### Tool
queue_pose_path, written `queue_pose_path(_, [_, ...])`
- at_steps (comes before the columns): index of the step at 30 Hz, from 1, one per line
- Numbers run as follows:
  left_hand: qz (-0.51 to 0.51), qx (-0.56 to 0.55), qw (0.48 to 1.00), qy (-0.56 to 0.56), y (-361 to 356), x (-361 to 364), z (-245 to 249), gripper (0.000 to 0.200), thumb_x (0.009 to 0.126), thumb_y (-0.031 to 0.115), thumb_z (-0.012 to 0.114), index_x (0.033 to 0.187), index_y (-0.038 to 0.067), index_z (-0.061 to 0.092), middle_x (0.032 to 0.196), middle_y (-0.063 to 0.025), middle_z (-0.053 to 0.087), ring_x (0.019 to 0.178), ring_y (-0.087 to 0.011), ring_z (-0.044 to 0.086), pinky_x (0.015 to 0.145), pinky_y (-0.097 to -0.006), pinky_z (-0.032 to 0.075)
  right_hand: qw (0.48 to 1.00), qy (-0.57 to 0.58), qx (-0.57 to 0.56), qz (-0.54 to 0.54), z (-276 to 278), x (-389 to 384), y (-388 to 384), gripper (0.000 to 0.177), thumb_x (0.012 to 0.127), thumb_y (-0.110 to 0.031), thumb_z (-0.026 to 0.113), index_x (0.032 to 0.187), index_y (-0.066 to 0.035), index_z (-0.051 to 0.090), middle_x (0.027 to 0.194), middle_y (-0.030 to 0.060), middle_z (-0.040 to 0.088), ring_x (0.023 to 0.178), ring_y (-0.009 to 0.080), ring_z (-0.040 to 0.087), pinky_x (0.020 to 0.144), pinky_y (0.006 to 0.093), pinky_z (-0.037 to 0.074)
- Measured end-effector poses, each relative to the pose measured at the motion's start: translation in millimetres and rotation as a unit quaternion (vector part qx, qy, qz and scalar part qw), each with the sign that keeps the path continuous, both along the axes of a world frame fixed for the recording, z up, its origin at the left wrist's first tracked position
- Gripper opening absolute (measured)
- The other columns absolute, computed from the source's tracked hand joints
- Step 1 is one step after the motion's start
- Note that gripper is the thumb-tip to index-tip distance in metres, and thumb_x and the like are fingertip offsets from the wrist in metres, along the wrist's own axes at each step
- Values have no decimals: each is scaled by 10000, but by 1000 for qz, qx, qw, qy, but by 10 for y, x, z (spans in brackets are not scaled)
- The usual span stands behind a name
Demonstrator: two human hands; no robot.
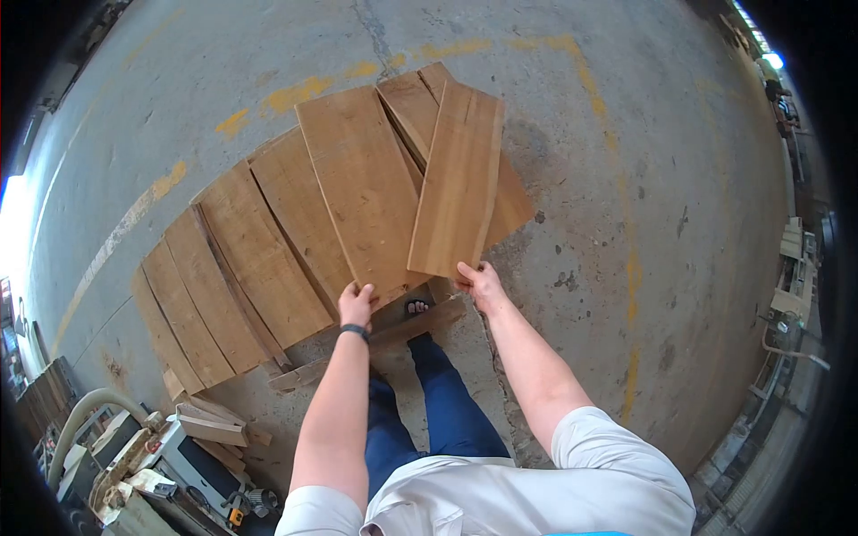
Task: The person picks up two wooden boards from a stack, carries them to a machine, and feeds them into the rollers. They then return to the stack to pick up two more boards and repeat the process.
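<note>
Concrete floor (626,179), arms outstretched, left hand (356,305) fingers (365,289) pinching wide plank (362,183), right hand (480,282) pinching narrow plank (458,179)

The wide board (362,192) in the left hand (356,304) and the narrow board (456,179) in the right hand (480,284) are bare, unfinished wood, matt and light brown, with long straight grain. The boards laid in a row (232,268) are the same raw timber, some with darker, rougher edges. The floor (626,134) is grey concrete, matt, stained and cracked, and its yellow painted line (295,92) is worn to patches. The wristband (355,331) looks dark and matt. The trousers (447,411) are blue cloth and the shirt (500,496) is pale cloth. The hose (76,420) looks like smooth pale plastic.
</note>
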State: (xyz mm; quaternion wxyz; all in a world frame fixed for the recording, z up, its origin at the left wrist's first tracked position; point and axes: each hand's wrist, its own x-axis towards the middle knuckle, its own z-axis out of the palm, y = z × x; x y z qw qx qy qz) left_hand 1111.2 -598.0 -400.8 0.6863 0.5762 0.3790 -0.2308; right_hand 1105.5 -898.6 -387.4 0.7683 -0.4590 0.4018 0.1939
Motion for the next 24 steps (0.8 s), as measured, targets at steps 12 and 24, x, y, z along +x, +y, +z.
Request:
queue_pose_path(12, [102,31,993,-52,2310,-1633,1611,271,957,119,557,1207,17,535,1100,-75,647,941,-191,648,753,-346,550,885,-47,-429,173,783,-1296,-11,308,803,-98,750,997,-46,517,912,100,638,792,198,616,706,354,498])
queue_pose_path(24, [309,-149,935,-93,2789,-1841,2512,372,885,62,636,1239,-17,553,1174,-130,645,1046,-274,645,900,-408,537,819,-165,-545,72,2217,-2214,799,209,831,-40,696,983,-37,553,864,25,597,799,124,544,766,301,470])
